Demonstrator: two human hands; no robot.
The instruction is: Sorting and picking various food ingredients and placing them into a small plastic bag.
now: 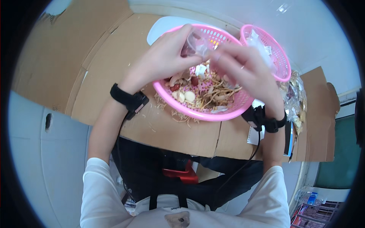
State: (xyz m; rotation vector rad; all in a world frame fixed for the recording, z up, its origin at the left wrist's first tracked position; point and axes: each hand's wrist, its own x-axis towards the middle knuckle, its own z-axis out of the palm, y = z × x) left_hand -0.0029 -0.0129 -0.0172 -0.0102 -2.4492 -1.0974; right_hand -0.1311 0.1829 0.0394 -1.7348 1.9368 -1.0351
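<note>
A small clear plastic bag [198, 42] with dark reddish contents is in my left hand [168, 52], above a large pink plastic basket [199, 115]. Close to the bag's right side is my right hand [246, 65], blurred, its fingers bent together; whether they grip anything is unclear. Inside the basket lie loose dried foods: thin root-like strands [218, 92], red dates [194, 81], pale round slices [189, 96] and small beige pieces. A white paper packet [200, 69] rests among them. Each wrist wears a black strap with a device.
Behind at the right, a smaller pink basket [286, 71] holds clear bags. Filled plastic packets [296, 97] lie beside it. A spiral notebook [253, 135] and a pen [292, 151] are at the right of the cardboard-covered table [176, 139]. Dried strands [182, 116] are scattered before the basket.
</note>
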